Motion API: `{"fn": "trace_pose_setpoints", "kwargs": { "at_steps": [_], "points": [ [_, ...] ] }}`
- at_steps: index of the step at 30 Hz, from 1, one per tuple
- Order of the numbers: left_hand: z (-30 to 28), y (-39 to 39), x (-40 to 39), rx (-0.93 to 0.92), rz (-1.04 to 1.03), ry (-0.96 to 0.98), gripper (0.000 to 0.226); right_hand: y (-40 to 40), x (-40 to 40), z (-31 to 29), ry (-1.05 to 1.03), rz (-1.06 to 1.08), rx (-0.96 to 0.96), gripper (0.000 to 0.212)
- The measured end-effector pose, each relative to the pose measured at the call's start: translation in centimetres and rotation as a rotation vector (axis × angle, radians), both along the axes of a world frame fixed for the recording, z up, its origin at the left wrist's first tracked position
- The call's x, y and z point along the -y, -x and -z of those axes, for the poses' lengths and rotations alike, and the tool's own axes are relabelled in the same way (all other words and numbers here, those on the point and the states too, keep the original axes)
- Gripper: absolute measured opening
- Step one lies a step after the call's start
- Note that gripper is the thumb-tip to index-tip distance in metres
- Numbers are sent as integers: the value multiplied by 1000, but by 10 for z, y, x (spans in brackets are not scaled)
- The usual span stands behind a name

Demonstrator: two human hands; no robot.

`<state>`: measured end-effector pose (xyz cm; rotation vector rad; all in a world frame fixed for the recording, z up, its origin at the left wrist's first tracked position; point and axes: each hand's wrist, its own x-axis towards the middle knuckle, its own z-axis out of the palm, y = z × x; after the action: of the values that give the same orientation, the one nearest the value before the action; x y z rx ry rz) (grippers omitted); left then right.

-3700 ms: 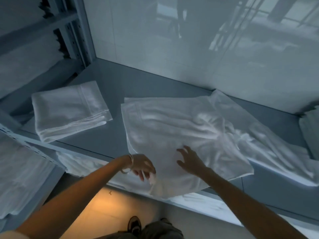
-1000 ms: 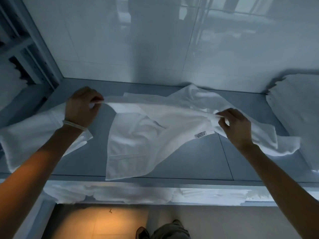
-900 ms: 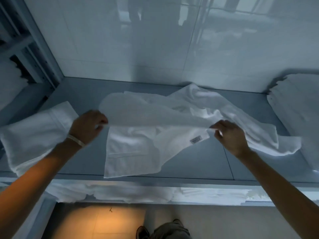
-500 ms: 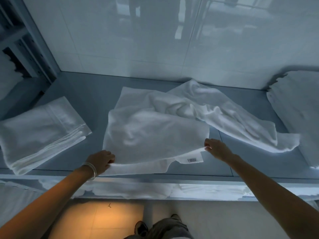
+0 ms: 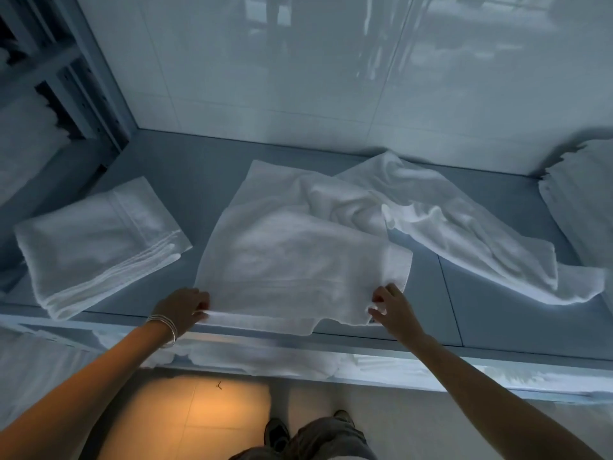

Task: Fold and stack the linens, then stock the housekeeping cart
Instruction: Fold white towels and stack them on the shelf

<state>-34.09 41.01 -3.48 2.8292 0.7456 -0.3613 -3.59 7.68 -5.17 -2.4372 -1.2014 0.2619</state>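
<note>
Nearest to me, the person's shoes [image 5: 275,433] stood on the warm-lit floor [image 5: 205,413] below the shelf edge. Just above, both hands were at the near edge of the towel [image 5: 292,260]: the left hand [image 5: 182,307] had its fingers curled over the near-left corner, and the right hand [image 5: 391,307] pinched the near-right corner, where a small tag showed. A second before, that same edge had been held up in the air over the far side of the shelf; now it had been drawn toward the person and laid down, so the towel lay doubled over itself, its near edge a little over the front lip of the grey shelf [image 5: 481,310]. I judged one fold made and more folds still to come before it could join the pile. To the left a folded towel [image 5: 96,240] rested flat. Beyond and to the right a loose, crumpled towel [image 5: 464,224] sprawled, touching the one in hand. At the far right stood a stack of linens [image 5: 583,200], and behind everything a glossy tiled wall [image 5: 331,68], with metal racking [image 5: 66,68] at the far left.
</note>
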Motion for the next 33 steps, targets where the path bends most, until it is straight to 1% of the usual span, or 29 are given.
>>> {"fn": "trace_pose_setpoints", "kwargs": {
  "at_steps": [3,5,7,10,13,14,15,16,17,18,19,20,21,22,23,24,26,28,29,30,32,33],
  "points": [
    [-5,-1,5,-18,33,-11,12,-8,16,-4,81,-42,54,29],
    [-4,-1,12,-42,47,-15,9,-16,38,-6,130,-31,53,31],
    [-2,1,20,-38,47,-8,16,-22,62,-6,184,0,51,28],
    [0,-4,33,-60,68,-10,17,-21,86,-10,332,13,38,18],
    [-6,-15,38,-178,121,-23,19,-27,79,-20,495,-53,13,14],
    [-12,-20,37,-214,140,-31,21,-32,69,-26,516,-59,-4,16],
    [-22,-25,32,-216,123,-31,22,-37,56,-38,489,-35,-19,17],
    [-37,-31,26,-155,59,-23,21,-43,41,-53,394,18,-22,17],
    [-56,-38,16,-2,-39,-19,17,-50,27,-73,246,95,3,16],
    [-79,-43,4,225,-126,-23,13,-57,15,-95,50,177,80,16],
    [-104,-47,-7,482,-175,-69,8,-62,4,-121,-155,250,188,15],
    [-128,-48,-18,688,-197,-160,6,-63,-3,-145,-352,294,297,14],
    [-148,-48,-28,832,-196,-270,6,-61,-5,-166,-514,313,362,13],
    [-160,-46,-35,933,-189,-359,8,-56,-6,-178,-617,321,377,15],
    [-166,-43,-39,994,-197,-413,9,-48,-4,-183,-662,313,361,15],
    [-163,-39,-39,1020,-188,-449,10,-39,1,-178,-653,282,333,15],
    [-137,-27,-23,965,-49,-481,14,-20,15,-143,-528,176,273,16],
    [-90,-8,-2,830,136,-391,7,-5,35,-99,-347,93,194,22],
    [-66,3,9,746,183,-324,14,-1,46,-78,-258,63,148,26],
    [-42,11,17,650,216,-247,30,4,57,-59,-179,42,96,29],
    [-10,25,33,453,288,-122,53,13,79,-30,-25,25,-11,27],
    [1,29,39,362,331,-94,56,16,86,-20,45,27,-56,24]
  ]
}}
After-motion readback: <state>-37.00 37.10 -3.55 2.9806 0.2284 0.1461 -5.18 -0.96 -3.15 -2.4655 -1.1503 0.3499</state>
